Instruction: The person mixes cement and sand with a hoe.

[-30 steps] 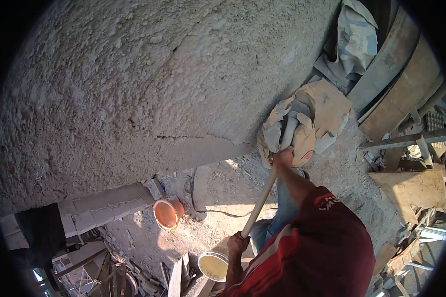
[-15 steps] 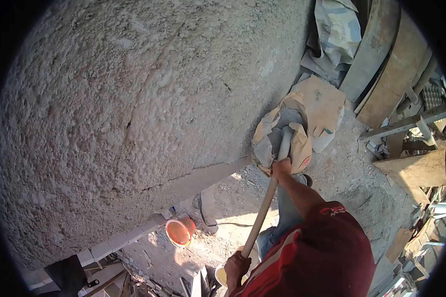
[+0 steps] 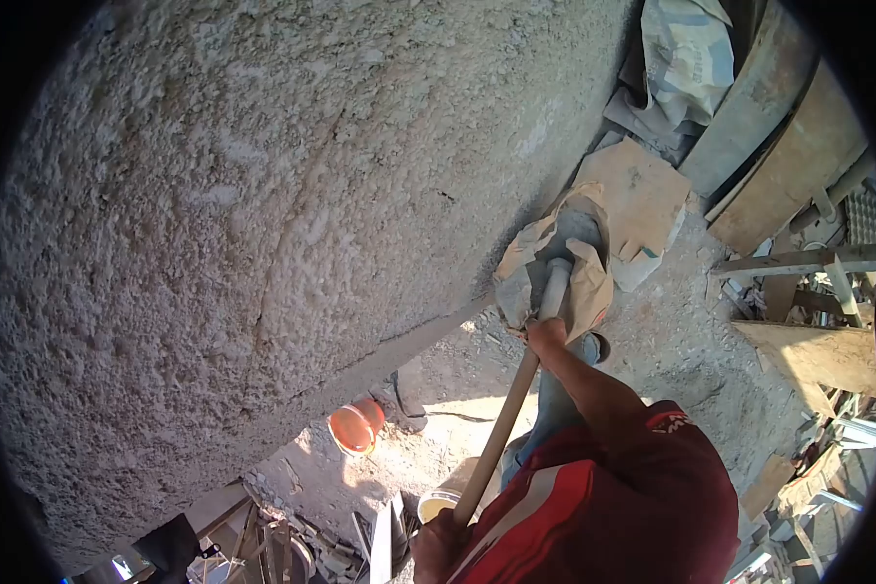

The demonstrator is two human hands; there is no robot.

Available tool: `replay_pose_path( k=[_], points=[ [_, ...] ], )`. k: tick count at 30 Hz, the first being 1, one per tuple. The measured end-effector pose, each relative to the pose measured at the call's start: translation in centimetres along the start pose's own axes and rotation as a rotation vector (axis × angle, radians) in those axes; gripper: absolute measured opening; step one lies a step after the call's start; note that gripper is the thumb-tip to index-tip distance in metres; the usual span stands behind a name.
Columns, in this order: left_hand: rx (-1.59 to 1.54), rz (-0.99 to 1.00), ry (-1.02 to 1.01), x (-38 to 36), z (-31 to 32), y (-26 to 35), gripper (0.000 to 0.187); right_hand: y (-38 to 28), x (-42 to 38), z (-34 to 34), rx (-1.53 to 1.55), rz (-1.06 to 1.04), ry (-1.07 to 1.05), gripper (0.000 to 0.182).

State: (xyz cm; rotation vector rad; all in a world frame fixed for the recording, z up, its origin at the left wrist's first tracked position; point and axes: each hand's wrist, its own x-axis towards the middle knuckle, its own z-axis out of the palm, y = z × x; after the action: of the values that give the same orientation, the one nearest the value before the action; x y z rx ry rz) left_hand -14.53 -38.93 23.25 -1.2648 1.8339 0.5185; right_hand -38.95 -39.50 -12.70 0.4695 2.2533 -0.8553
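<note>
A long wooden handle [image 3: 501, 428] with a pale, thicker upper end runs diagonally into an open, torn paper bag [image 3: 592, 292] of grey powder. The tool's head is hidden in the bag. My right hand [image 3: 547, 337] is wrapped round the handle beside the bag's lower edge. Lower down, my left hand [image 3: 440, 547] is closed round the other end, partly in shadow. The bag stands against the base of a rough grey wall [image 3: 263, 214].
An orange bucket [image 3: 356, 426] and a pale bucket [image 3: 440, 502] stand on the dusty ground. Curved boards [image 3: 749, 107] and a crumpled sack [image 3: 688, 60] lean at top right. Timber scraps [image 3: 818, 352] lie right, debris bottom left. My leg is beside the bag.
My left hand and the lower end of the handle have moved down and left. My right hand has shifted slightly down and left along with the handle. The view has tilted slightly.
</note>
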Motion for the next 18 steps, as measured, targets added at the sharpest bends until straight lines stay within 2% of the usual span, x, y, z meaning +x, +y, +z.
replay_pose_path(
  k=[2,3,5,6,8,10,12,13,15,17,18],
  points=[
    [0.008,0.039,0.043,1.1,0.0,-0.2,0.038,-1.3,0.2,-0.2,0.119,0.053,-0.223,0.03],
    [-0.001,0.04,0.037,0.7,-1.3,1.3,0.038,-2.5,-0.3,-1.6,0.109,0.051,-0.22,0.03],
    [0.046,0.039,-0.038,0.1,-5.1,5.2,0.04,-6.8,-1.2,-5.7,0.08,0.304,-0.416,0.042],
    [0.036,0.099,0.018,-0.1,-5.0,5.1,0.042,-7.4,-1.1,-7.7,-0.063,0.236,-0.614,0.049],
    [0.01,0.074,0.033,-0.5,-5.7,5.9,0.043,-7.7,-5.1,-10.9,-0.426,-0.369,-0.423,0.054],
    [0.004,0.073,0.035,-0.3,-6.7,7.1,0.043,-6.5,-7.6,-14.5,-0.536,-1.038,-0.448,0.061],
    [0.02,0.134,0.146,-0.2,-7.1,8.2,0.041,-9.0,-10.9,-18.5,-0.398,-1.519,-0.912,0.064],
    [0.002,0.154,0.18,-0.1,-7.5,8.8,0.041,-9.6,-12.5,-19.3,-0.406,-1.675,-0.981,0.069],
    [-0.101,0.22,0.281,-0.2,-8.0,10.1,0.037,-9.6,-14.9,-17.6,-0.299,-1.819,-1.045,0.05],
    [-0.306,0.3,0.507,-1.1,-8.9,10.6,0.032,-10.2,-16.0,-15.3,-0.448,-1.677,-1.125,0.027],
    [-0.329,0.354,0.722,-2.2,-9.9,10.7,0.031,-11.2,-16.7,-15.1,-0.201,-1.729,-1.014,0.021]
  ],
)
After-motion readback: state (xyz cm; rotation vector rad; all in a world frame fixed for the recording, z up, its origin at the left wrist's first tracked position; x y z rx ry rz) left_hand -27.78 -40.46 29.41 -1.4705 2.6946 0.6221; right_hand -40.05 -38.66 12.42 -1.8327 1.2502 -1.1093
